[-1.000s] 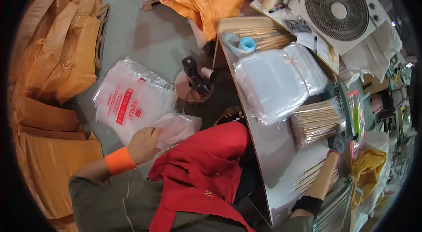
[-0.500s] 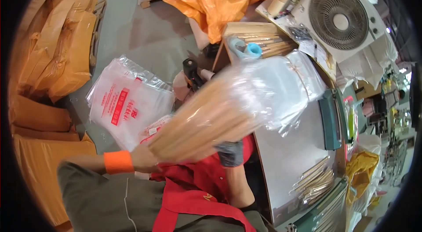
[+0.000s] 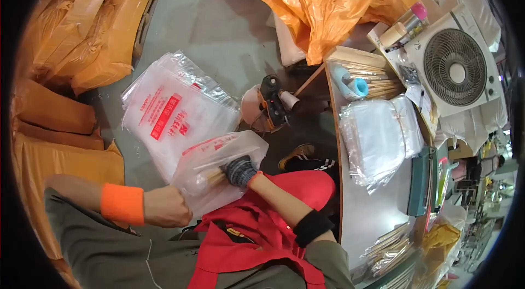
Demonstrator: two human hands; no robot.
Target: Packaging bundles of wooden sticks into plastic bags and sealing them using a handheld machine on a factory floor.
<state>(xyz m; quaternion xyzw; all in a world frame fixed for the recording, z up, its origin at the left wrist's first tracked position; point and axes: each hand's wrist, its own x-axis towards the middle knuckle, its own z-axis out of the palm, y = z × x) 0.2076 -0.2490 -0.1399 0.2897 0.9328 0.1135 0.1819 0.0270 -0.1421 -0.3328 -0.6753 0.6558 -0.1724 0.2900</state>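
Note:
A translucent white plastic bag (image 3: 243,145) with red print is spread across my lap. My left hand (image 3: 167,207), bare and with an orange band at the wrist, is closed in a fist at the bag's near left edge. My right hand (image 3: 239,171), in a grey knit glove, reaches to the bag with its fingers curled around a bundle of wooden sticks (image 3: 215,176) in clear wrapping. Only part of that bundle shows through the bag. A stack of printed plastic bags (image 3: 158,105) lies just beyond, to the left.
To my right is a table (image 3: 377,207) bearing clear plastic sleeves (image 3: 374,136), wrapped stick bundles (image 3: 388,250) and a green metal-like bar (image 3: 419,182). A box fan (image 3: 456,70) stands behind. Orange wrapped packages (image 3: 104,42) line the left. A black-handled tool (image 3: 272,100) sits ahead.
The blurred stick bundle swung from above my lap, toward the table, down into the bag. My right hand came up over it, and my left hand moved to the bag's edge. The view shifted.

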